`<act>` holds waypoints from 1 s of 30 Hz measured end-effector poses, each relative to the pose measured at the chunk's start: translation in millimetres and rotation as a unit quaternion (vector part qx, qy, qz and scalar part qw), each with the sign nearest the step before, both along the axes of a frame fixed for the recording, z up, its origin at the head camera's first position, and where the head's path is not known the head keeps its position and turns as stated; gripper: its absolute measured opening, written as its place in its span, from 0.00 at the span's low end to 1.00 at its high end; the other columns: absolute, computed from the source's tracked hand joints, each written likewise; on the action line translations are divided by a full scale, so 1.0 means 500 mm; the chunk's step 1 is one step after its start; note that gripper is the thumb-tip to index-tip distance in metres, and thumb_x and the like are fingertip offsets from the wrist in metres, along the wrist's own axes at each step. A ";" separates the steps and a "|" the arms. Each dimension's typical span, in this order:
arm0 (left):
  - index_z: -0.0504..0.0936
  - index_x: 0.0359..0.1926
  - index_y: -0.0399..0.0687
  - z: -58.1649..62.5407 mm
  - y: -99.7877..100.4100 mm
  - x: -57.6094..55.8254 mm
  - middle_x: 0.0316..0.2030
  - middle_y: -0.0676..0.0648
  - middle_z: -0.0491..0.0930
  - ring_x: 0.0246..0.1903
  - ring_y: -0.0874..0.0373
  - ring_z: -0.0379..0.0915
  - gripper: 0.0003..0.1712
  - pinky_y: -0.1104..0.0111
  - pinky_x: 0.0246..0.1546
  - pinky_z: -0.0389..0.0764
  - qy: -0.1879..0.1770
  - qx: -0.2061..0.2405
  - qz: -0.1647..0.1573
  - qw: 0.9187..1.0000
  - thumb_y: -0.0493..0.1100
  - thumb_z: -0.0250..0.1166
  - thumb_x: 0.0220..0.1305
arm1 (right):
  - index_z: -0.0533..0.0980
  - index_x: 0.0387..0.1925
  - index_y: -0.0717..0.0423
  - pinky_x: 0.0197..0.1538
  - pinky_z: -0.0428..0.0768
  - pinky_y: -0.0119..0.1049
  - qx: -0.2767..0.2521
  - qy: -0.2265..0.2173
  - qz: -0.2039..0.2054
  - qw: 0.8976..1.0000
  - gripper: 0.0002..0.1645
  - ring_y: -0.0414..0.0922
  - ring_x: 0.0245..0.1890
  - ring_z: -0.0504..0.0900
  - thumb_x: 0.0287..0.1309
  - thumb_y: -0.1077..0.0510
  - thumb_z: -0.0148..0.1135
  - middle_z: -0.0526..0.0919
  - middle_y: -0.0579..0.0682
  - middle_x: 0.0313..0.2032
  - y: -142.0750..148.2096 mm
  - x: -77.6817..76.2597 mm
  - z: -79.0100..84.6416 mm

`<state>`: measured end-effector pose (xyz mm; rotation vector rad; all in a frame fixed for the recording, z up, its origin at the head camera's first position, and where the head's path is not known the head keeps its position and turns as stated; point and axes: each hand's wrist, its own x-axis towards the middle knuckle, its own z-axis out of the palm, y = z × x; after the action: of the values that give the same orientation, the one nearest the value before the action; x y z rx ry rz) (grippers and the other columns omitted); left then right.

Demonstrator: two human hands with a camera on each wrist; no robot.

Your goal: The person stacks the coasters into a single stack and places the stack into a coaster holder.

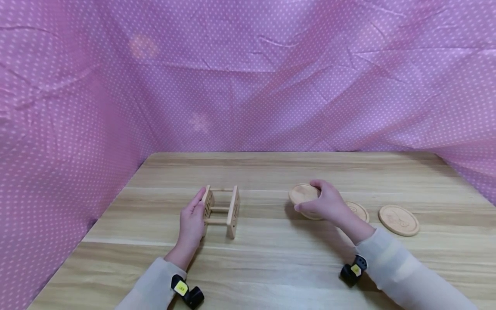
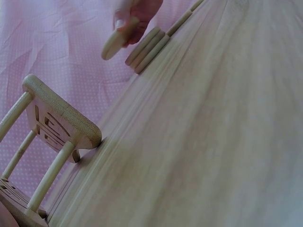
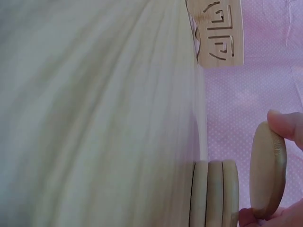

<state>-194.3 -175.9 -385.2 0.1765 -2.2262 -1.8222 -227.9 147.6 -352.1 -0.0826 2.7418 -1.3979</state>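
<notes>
Toward the left of the wooden tabletop, your left hand lies against the outer side of the rack, its visible fingers fairly straight along the wood. The rack stands on the tabletop, with slotted side panels joined by round dowels. Well apart to its right, a pale wooden disc is up off the tabletop, pinched at its edge by the thumb and fingers of your right hand, parted just enough to span it. Near that disc, the left wrist view shows a stack of three discs. Farther right, your right wrist partly covers a carved disc; beyond it, a second carved disc lies flat.
</notes>
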 end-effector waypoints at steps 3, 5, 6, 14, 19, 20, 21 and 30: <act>0.64 0.66 0.48 0.000 -0.001 0.000 0.67 0.50 0.60 0.61 0.57 0.59 0.25 0.72 0.50 0.68 -0.003 0.000 0.000 1.000 0.36 0.42 0.70 | 0.58 0.63 0.68 0.65 0.60 0.53 -0.003 0.005 0.000 1.000 0.57 0.60 0.61 0.63 0.34 0.50 0.76 0.64 0.67 0.61 0.011 0.002 -0.001; 0.64 0.66 0.48 0.001 -0.001 0.000 0.67 0.49 0.59 0.62 0.57 0.57 0.25 0.68 0.57 0.64 -0.003 0.001 0.000 1.000 0.36 0.42 0.70 | 0.58 0.64 0.69 0.66 0.59 0.53 -0.002 0.006 -0.001 1.000 0.57 0.60 0.62 0.62 0.35 0.51 0.76 0.63 0.68 0.62 0.018 0.001 -0.002; 0.64 0.66 0.48 0.001 -0.001 0.000 0.67 0.49 0.59 0.62 0.57 0.57 0.25 0.66 0.58 0.63 -0.003 0.003 -0.001 1.000 0.35 0.42 0.70 | 0.57 0.64 0.69 0.66 0.58 0.54 -0.003 0.006 -0.001 1.000 0.57 0.60 0.62 0.61 0.35 0.51 0.76 0.63 0.68 0.62 0.020 0.001 -0.002; 0.64 0.66 0.46 -0.001 -0.001 0.001 0.67 0.49 0.60 0.65 0.56 0.54 0.25 0.63 0.65 0.59 0.005 0.004 -0.003 1.000 0.35 0.42 0.69 | 0.55 0.65 0.69 0.68 0.52 0.56 0.002 -0.005 0.001 1.000 0.57 0.63 0.66 0.53 0.36 0.53 0.75 0.56 0.69 0.65 0.036 0.000 -0.005; 0.64 0.66 0.45 -0.001 0.000 0.001 0.67 0.48 0.60 0.67 0.54 0.51 0.24 0.62 0.68 0.52 0.006 0.003 -0.003 1.000 0.35 0.42 0.70 | 0.55 0.66 0.69 0.68 0.50 0.57 0.002 -0.002 0.007 1.000 0.58 0.64 0.66 0.51 0.36 0.53 0.76 0.55 0.69 0.65 0.041 0.000 -0.008; 0.64 0.66 0.45 -0.001 0.000 0.001 0.67 0.48 0.60 0.67 0.54 0.51 0.24 0.62 0.68 0.52 0.006 0.003 -0.003 1.000 0.35 0.42 0.69 | 0.55 0.66 0.69 0.68 0.50 0.57 0.004 0.000 0.007 1.000 0.58 0.64 0.66 0.51 0.36 0.53 0.76 0.55 0.69 0.65 0.042 0.000 -0.009; 0.64 0.66 0.45 -0.001 0.000 0.001 0.67 0.48 0.60 0.67 0.54 0.51 0.24 0.62 0.68 0.53 0.006 0.003 -0.003 1.000 0.35 0.42 0.69 | 0.55 0.66 0.69 0.68 0.50 0.57 0.006 0.002 0.008 1.000 0.58 0.64 0.66 0.51 0.36 0.53 0.76 0.55 0.69 0.65 0.042 0.000 -0.010; 0.64 0.66 0.47 0.001 0.001 0.001 0.67 0.48 0.59 0.66 0.56 0.52 0.24 0.62 0.64 0.60 0.005 0.006 -0.003 1.000 0.35 0.42 0.70 | 0.57 0.65 0.69 0.67 0.52 0.57 0.017 0.013 0.013 1.000 0.56 0.64 0.65 0.54 0.37 0.54 0.75 0.58 0.69 0.63 0.045 0.001 -0.017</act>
<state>-193.6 -175.4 -384.5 0.1619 -2.2121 -1.8364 -227.4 170.2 -360.9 -0.1339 2.7745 -1.3517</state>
